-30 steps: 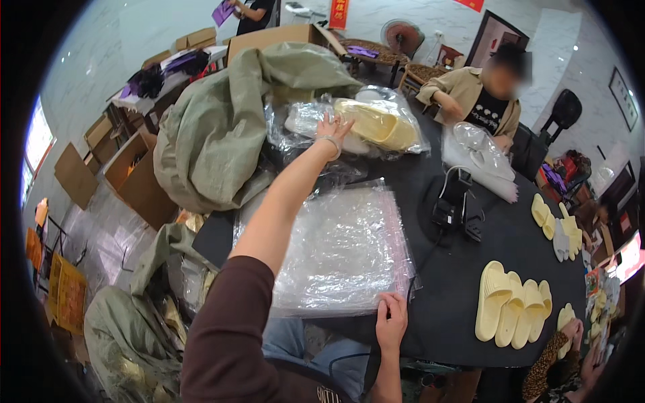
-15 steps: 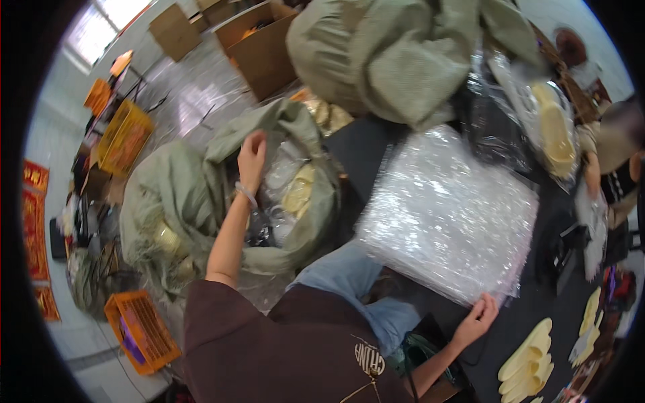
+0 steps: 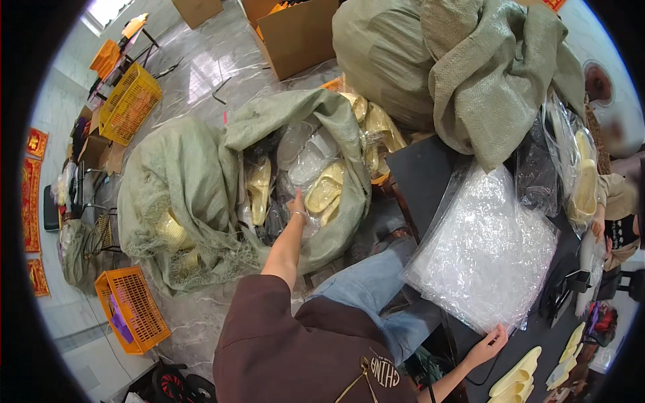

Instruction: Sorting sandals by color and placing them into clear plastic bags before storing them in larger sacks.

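Both well apart: left hand (image 3: 295,205) inside the green sack (image 3: 295,106) beside wrapped slippers (image 3: 326,187), right hand (image 3: 496,340) at the edge of clear bags (image 3: 480,248) on the bench (image 3: 423,162); cannot tell whether gripping. Could drag slick bags askew by leaning leftward.

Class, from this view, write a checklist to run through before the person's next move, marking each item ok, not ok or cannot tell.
1. Sack mouth open: ok, wrapped slippers show inside.
2. Left hand within the sack's rim: ok.
3. Left hand gripping a slipper: cannot tell, its fingers are unclear.
4. Right hand at the clear bags: ok, by their near edge.
5. Clear bags on the table: ok.
6. Pale yellow slippers wrapped: not ok, they look bare.
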The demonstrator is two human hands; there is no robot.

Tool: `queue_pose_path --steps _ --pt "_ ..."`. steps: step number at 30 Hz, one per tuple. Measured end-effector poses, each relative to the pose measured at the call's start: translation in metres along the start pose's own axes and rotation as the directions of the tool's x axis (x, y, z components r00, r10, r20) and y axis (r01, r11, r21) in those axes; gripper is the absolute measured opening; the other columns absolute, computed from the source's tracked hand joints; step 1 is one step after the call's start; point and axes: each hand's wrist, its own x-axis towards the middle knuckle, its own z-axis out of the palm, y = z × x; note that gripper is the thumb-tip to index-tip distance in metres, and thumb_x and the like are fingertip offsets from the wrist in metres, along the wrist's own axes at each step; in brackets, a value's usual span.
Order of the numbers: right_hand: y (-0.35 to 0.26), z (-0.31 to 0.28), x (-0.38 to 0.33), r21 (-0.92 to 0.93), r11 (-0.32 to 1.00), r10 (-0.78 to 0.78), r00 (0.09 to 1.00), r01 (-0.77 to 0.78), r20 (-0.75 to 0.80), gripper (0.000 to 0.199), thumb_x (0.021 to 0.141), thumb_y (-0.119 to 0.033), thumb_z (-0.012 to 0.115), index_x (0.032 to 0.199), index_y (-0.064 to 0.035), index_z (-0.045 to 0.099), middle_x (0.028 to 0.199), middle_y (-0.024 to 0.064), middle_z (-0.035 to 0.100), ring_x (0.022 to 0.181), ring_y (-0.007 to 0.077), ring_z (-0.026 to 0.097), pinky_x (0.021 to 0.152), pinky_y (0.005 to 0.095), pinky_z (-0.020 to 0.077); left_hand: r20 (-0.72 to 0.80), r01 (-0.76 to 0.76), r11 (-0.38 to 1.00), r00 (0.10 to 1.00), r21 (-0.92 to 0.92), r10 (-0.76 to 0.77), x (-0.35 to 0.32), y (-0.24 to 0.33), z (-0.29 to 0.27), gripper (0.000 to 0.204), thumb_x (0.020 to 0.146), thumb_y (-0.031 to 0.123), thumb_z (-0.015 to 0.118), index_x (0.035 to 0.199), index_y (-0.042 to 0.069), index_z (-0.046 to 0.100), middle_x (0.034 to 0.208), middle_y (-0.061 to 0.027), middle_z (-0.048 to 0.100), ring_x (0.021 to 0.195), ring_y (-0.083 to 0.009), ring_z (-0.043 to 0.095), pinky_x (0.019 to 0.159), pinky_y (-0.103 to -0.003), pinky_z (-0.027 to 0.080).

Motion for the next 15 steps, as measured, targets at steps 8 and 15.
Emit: queue_pose_path --steps 8,15 --pt "-0.002 -0.005 -0.001 -0.135 0.990 -0.036 0.998 0.029 -0.053 0.017 0.091 -0.004 0.048 0.101 0.0046 0.059 0.103 0.0169 0.057 0.101 0.0309 0.053 0.090 0.0373 0.0420 -0.263 0.067 0.904 0.963 0.422 0.051 -0.073 0.032 0.086 0.089 0.064 0.068 0.066 0.121 0.001 0.050 0.124 -0.0217 0.050 0.111 -0.0373 0.050 0.095 -0.046 0.039" --pt "-0.012 -0.004 0.001 -0.113 0.993 -0.035 0.998 0.029 -0.052 0.016 0.091 -0.004 0.048 0.100 0.0042 0.059 0.101 0.0159 0.056 0.099 0.0302 0.053 0.087 0.0368 0.0423 -0.346 -0.039 0.929 0.922 0.368 0.175 -0.071 0.065 0.095 0.077 0.060 0.051 0.079 0.110 -0.001 0.051 0.118 -0.0167 0.052 0.108 -0.0367 0.053 0.094 -0.046 0.041"
